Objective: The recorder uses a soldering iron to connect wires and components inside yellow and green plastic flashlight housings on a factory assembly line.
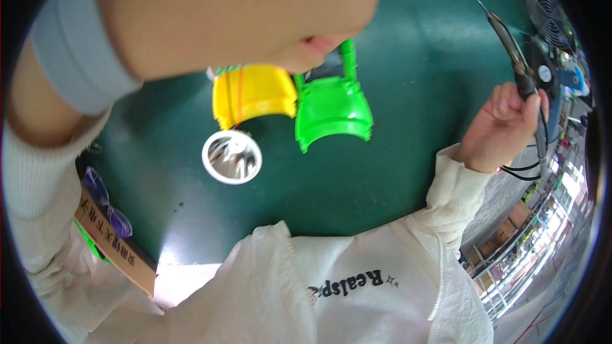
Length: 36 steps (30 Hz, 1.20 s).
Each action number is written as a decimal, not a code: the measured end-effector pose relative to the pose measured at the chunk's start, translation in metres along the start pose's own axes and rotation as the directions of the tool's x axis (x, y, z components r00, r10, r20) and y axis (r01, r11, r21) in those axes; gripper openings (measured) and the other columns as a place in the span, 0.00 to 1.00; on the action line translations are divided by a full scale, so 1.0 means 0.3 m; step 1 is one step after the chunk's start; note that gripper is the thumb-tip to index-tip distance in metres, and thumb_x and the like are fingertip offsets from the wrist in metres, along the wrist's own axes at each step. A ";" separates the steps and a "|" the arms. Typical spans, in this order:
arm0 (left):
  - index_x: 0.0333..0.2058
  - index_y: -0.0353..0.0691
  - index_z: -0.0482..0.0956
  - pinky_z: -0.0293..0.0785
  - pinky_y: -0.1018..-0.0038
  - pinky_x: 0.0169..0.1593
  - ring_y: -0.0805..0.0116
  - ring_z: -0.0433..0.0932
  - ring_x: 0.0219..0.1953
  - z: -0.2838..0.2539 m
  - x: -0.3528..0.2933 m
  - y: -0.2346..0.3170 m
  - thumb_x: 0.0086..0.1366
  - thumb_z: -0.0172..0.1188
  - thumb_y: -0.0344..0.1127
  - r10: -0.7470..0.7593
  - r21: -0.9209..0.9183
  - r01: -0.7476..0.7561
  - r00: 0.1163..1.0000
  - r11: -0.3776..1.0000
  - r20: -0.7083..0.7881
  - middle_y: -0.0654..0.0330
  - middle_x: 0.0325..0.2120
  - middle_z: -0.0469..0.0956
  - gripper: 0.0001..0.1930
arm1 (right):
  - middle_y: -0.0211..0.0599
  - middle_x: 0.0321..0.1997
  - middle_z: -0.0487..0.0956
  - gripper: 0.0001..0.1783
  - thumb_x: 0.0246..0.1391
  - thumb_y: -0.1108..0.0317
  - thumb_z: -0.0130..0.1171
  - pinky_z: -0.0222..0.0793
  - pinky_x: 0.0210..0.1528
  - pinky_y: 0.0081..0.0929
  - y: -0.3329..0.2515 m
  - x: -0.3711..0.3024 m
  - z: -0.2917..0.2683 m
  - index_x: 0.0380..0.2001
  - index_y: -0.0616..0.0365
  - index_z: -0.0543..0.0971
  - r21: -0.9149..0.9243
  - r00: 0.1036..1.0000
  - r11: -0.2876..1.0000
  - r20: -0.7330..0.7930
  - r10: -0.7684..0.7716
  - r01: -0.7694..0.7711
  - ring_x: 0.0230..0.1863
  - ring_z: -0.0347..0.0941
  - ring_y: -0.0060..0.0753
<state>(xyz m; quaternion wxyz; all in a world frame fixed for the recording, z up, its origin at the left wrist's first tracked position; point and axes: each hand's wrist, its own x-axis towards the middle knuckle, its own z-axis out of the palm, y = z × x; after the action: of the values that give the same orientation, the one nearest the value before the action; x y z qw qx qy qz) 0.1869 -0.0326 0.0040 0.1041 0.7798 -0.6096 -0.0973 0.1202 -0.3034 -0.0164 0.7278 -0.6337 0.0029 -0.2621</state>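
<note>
The right hand (503, 129) is wrapped around the dark handle of a soldering iron (519, 64), its thin bent tip pointing up and away from the desk (414, 153), its black cable trailing down past the wrist. That grip is closed firmly on the handle, well to the right of the plastic parts. The iron looks light and stiff; its metal tip is likely hot and fine enough to bend, so the insulated handle, where the fingers already sit, is the only sensible place to hold it.

The left hand (242, 13) fills the top of the view, very close to the camera and blurred. It is curled into a fist above the yellow shell (254, 93) and green shell (331, 109), and it may be pinching something small between thumb and fingers, but I cannot tell whether it actually holds anything.

The two shells lie side by side on the green desk, touching or nearly so, open ends toward the person. They look like thin moulded plastic: light, rigid, a little slippery, best taken by the outer walls rather than the ribbed lower edges. Just below the yellow one sits a shiny silver reflector cone (232, 156), mouth up; its mirror surface would mark easily, so the white rim is the place to grip. A pair of glasses (105, 204) rests on a cardboard box (115, 248) at lower left, and small fans (549, 16) stand at the far right.
</note>
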 end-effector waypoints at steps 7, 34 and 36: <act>0.18 0.37 0.69 0.66 0.71 0.35 0.62 0.66 0.30 -0.046 -0.039 0.071 0.46 0.54 0.29 -0.256 -0.261 0.257 0.966 0.931 0.036 0.60 0.20 0.66 0.04 | 0.35 0.18 0.71 0.15 0.49 0.65 0.59 0.61 0.18 0.15 0.089 0.154 0.033 0.31 0.60 0.64 -0.376 0.965 0.905 -0.083 -0.249 0.201 0.17 0.67 0.22; 0.18 0.37 0.70 0.66 0.72 0.36 0.63 0.67 0.31 -0.074 -0.017 0.085 0.43 0.56 0.27 -0.298 -0.291 0.313 0.950 0.904 0.096 0.60 0.22 0.67 0.04 | 0.35 0.19 0.69 0.22 0.43 0.70 0.64 0.59 0.14 0.12 0.140 0.247 0.103 0.33 0.57 0.60 -0.295 0.971 0.931 -0.039 -0.238 0.216 0.12 0.64 0.18; 0.18 0.37 0.70 0.66 0.72 0.36 0.62 0.67 0.31 -0.072 -0.016 0.085 0.43 0.56 0.27 -0.298 -0.293 0.312 0.950 0.904 0.092 0.60 0.22 0.67 0.04 | 0.35 0.19 0.69 0.22 0.43 0.70 0.64 0.59 0.14 0.12 0.137 0.246 0.106 0.33 0.57 0.60 -0.291 0.971 0.933 -0.046 -0.237 0.214 0.12 0.64 0.18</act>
<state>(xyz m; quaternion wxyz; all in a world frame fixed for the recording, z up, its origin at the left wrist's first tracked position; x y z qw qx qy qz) 0.1681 -0.0328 0.0320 0.1925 0.8377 -0.4601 -0.2225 0.2100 -0.3000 -0.0239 0.5939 -0.7166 -0.0030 -0.3658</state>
